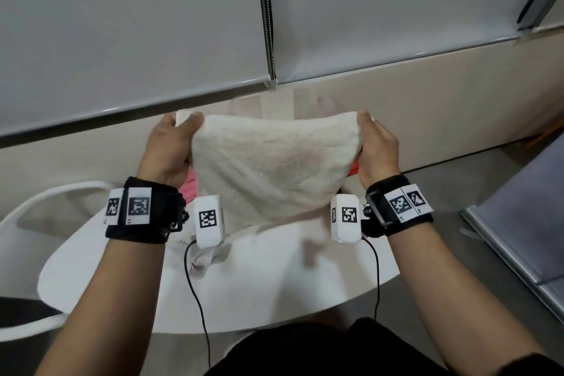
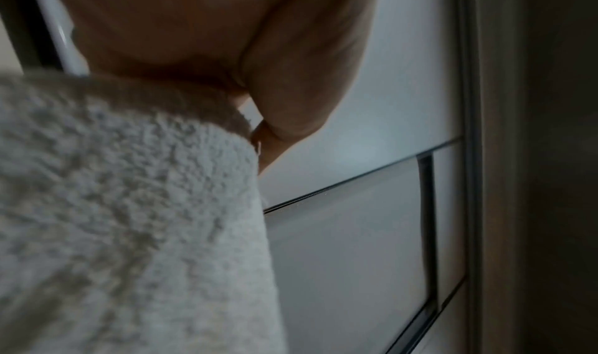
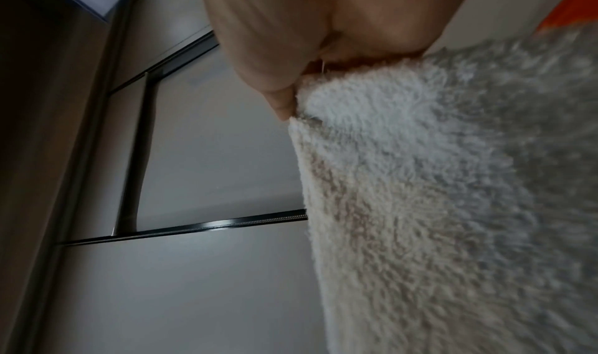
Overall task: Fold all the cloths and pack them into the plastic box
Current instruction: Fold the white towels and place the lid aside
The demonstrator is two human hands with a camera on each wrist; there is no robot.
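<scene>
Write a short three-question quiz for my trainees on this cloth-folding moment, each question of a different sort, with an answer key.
1. True or false: the cream cloth lies flat and folded on the white table.
2. Multiple choice: how is the cloth held? A) by the left hand alone; B) by the right hand alone; C) by both hands, one at each upper corner; D) by neither.
3. Fill in: beside the left wrist, behind the held cloth, a strip of ____ coloured fabric shows.

Key
1. False: it is held up in the air and hangs down towards the table.
2. C: each hand has a grip on one upper corner.
3. Pink.
</scene>
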